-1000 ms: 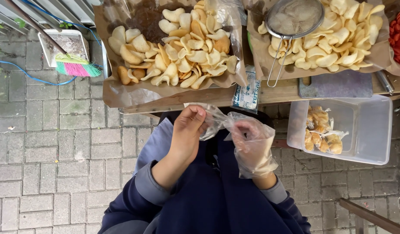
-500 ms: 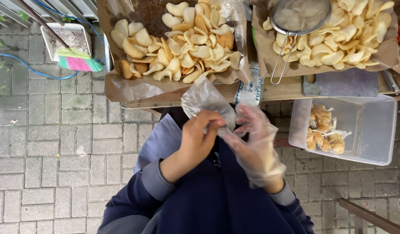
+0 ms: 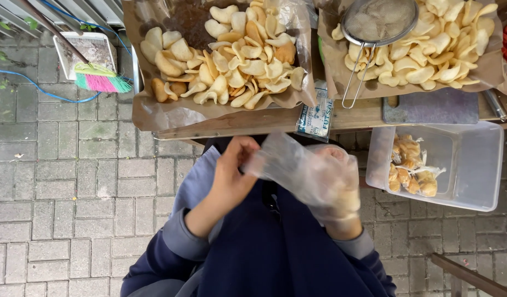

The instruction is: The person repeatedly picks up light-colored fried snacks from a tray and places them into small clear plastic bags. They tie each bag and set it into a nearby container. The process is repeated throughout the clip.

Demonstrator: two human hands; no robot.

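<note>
- Clear plastic bag: held at lap level, just below the wooden table edge, stretched between both hands.
- Left hand: bare, fingers closed, pinching the bag's left edge.
- Right hand: wears a thin plastic glove, fingers curled against the bag; exact grip cannot be told through the film.
- Pale crackers: heaped on brown paper above.

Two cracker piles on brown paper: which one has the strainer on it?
The right-hand cracker pile: the wire mesh strainer rests on its left part. The left pile carries no tool.
</note>
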